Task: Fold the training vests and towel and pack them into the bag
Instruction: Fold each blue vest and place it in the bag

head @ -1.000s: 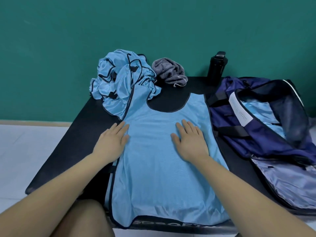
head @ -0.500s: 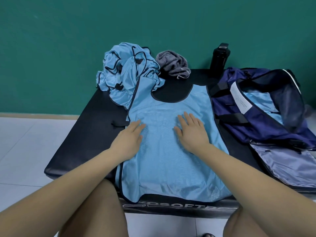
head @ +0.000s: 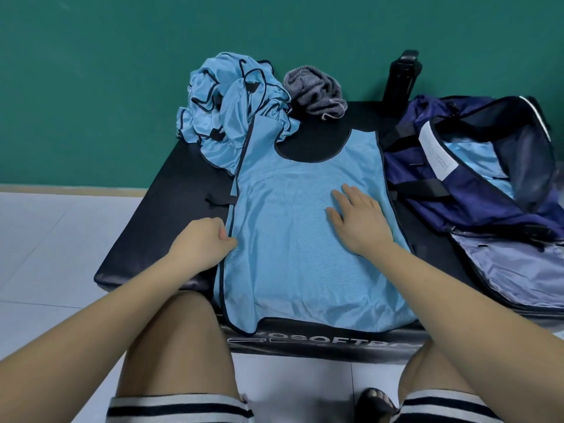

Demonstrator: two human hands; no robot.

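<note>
1. Teal wall [head: 122, 87] stands behind a black padded surface [head: 171, 190] set on a pale tiled floor [head: 45, 239]
2. One light blue training vest [head: 305, 254] lies spread flat on the surface, neck opening toward the wall and lower hem draped just over the near edge
3. The left hand [head: 201, 245] sits at the vest's left, dark-trimmed edge with its fingers [head: 224, 236] curled and pinching that edge
4. The right hand [head: 357, 221] rests palm down on the right half of the vest, fingers released and spread flat on the cloth
5. A crumpled heap of blue vests [head: 232, 105] lies at the far left of the surface, touching the top left of the spread vest
6. A bunched grey towel [head: 314, 88] sits just beside the heap on its right, near the wall
7. A black bottle [head: 401, 79] stands upright by the wall, between the towel and the bag
8. The navy bag [head: 457, 193] lies open on the right of the surface, just beside the spread vest, with light blue cloth showing inside and a white label at its rim
</note>
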